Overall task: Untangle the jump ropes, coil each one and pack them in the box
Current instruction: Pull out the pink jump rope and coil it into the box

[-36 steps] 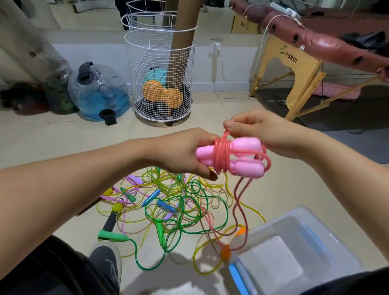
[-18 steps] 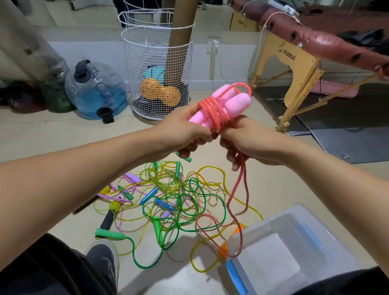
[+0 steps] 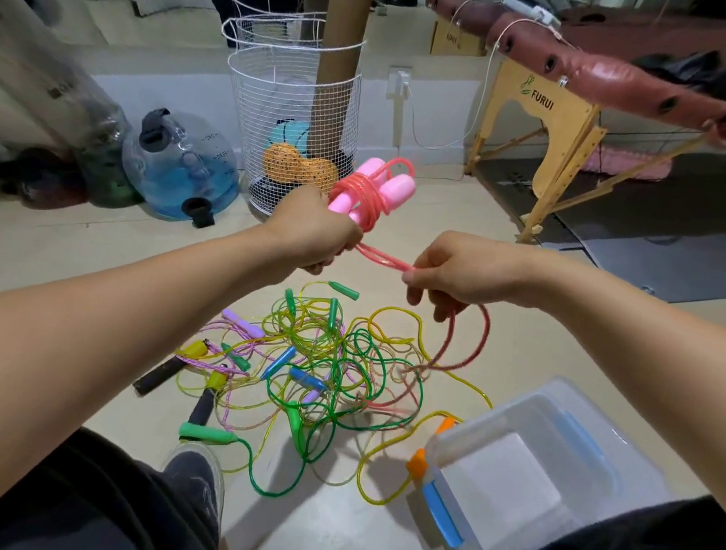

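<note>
My left hand grips the pink jump rope by its two pink handles, which point up and away with several red-pink turns wound round them. My right hand pinches the loose doubled cord a short way to the right of the handles; the rest of the cord loops down toward the floor. Below lies a tangle of ropes in green, yellow, purple and blue, with handles scattered through it. A clear plastic box with blue latches stands open at the lower right.
A white wire basket with balls and a cardboard tube stands behind the pile. A blue water jug sits left of it. A wooden massage table fills the right back. My shoe rests beside a green handle.
My right hand has slid away from the handles to the right, drawing the cord taut between the hands. The bundle stays tilted up in my left hand.
</note>
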